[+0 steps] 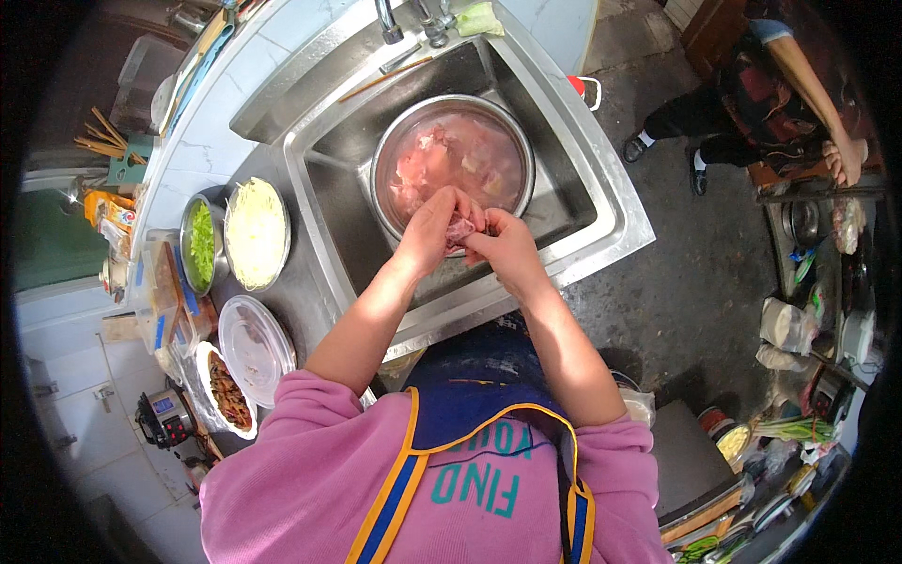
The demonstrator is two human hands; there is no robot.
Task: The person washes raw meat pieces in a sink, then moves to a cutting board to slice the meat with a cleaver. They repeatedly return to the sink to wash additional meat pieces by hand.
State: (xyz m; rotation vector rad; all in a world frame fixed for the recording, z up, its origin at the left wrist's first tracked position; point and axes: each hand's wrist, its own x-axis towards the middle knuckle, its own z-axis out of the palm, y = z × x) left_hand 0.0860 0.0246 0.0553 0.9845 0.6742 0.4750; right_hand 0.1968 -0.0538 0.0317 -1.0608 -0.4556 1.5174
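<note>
A round steel basin [486, 151] stands in the stainless steel sink [338, 240], holding pinkish water and several pieces of raw meat [423, 158]. Over its near rim, my left hand [430, 229] grips a piece of raw meat [459, 230] from the left. My right hand [504, 247] pinches the same piece from the right, its thumb and fingers meeting my left hand's fingertips. The fingers cover part of the meat, so its full shape is hidden.
Left of the sink are a bowl of pale shreds [257, 233], a bowl of chopped greens [202, 243], stacked clear lids [255, 349] and a dish of dark food [229, 395]. A chopstick [384, 79] lies by the faucet [389, 25]. Another person [768, 106] stands at right.
</note>
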